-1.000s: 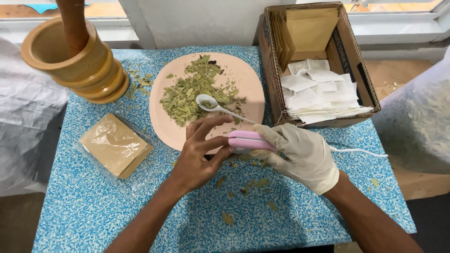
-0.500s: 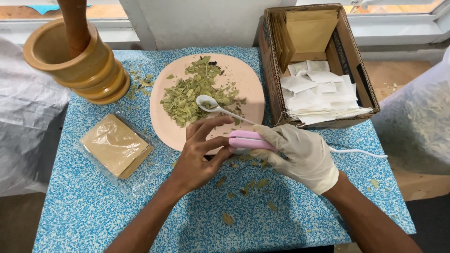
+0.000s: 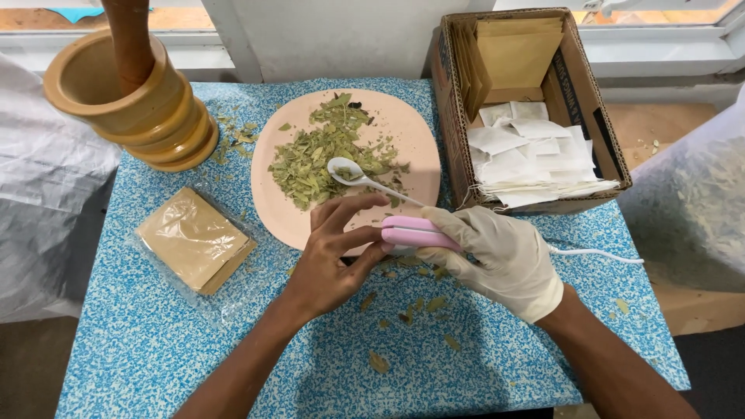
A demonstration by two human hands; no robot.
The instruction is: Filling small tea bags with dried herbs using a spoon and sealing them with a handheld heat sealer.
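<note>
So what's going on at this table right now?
A person works at a blue speckled table. The gloved right hand presses a small pink and white corded device, while the bare left hand steadies something at its tip. Behind sit a pink plate of dried leaves with a white spoon, and a cardboard box of white sachets.

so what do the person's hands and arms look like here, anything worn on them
The right hand wears a thin, cream-white disposable glove that ends in a loose cuff at the wrist. The left hand is bare, with no glove, ring or watch in view. Both forearms are bare as far as the picture shows, with no sleeves reaching them.
</note>
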